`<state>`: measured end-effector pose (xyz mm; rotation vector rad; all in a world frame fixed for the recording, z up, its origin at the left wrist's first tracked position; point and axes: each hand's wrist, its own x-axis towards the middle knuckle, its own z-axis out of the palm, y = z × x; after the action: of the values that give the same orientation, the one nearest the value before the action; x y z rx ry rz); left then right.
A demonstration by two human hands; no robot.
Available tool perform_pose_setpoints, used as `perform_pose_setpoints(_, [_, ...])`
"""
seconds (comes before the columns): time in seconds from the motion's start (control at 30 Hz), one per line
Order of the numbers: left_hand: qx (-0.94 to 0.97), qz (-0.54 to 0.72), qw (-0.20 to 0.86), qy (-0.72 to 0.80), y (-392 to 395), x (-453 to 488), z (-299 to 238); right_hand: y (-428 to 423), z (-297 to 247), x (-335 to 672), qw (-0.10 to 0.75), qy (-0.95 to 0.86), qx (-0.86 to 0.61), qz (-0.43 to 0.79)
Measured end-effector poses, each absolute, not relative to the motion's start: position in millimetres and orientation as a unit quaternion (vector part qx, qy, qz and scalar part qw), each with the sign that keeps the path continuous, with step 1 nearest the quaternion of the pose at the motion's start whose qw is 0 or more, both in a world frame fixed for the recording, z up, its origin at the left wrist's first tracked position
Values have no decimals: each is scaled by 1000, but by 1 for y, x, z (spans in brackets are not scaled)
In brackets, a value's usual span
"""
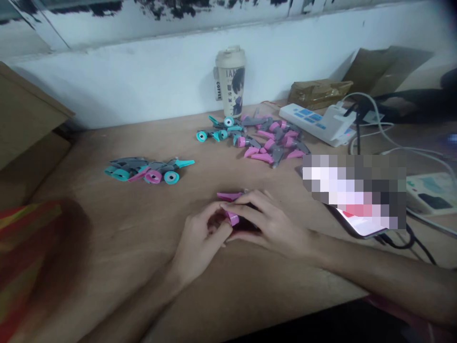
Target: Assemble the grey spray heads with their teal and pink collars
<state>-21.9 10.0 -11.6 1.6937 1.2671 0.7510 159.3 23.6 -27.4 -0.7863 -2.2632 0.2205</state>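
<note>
Both of my hands meet at the middle of the wooden desk [117, 228]. My left hand [200, 240] and my right hand [266, 221] are closed together around a small pink and dark toy piece [233, 218]; most of it is hidden by the fingers. A pink pointed part [228, 195] sticks out just behind my right hand. An assembled grey, teal and pink toy vehicle [148, 170] lies further back on the left. A pile of loose grey, pink and teal parts [257, 138] lies at the back centre.
A cream coffee tumbler [230, 81] stands against the wall. A white power strip [316, 123] with cables sits back right, beside a brown wrapped parcel [319, 93]. A phone [360, 224] lies right of my hands. A cardboard box [24, 119] stands left.
</note>
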Motion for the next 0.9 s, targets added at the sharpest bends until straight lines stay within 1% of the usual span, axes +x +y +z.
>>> perform_pose_setpoints(0.07, [689, 312, 399, 518, 11, -21, -12, 24, -28, 159, 349, -879, -316, 73])
perform_pose_setpoints(0.17, [706, 331, 352, 518, 11, -17, -13, 23, -30, 159, 365, -875, -314, 51])
perform_pose_setpoints(0.33, [668, 383, 327, 548, 10, -10, -16, 23, -31, 158, 393, -866, -308, 19])
perform_pose_setpoints(0.4, [680, 352, 301, 568, 9, -9, -15, 22, -32, 158, 393, -862, -321, 17])
perform_pose_setpoints(0.5, [721, 274, 242, 588, 8, -8, -10, 22, -34, 158, 391, -858, -333, 17])
perform_pose_setpoints(0.6, [734, 249, 196, 601, 6, -6, -5, 22, -35, 157, 387, -861, -331, 14])
perform_pose_setpoints(0.73, [745, 271, 163, 588, 5, -5, -5, 21, -32, 155, 367, -859, -357, -3])
perform_pose_setpoints(0.9, [761, 304, 149, 553, 5, -4, -9, 19, -27, 154, 316, -849, -423, -4])
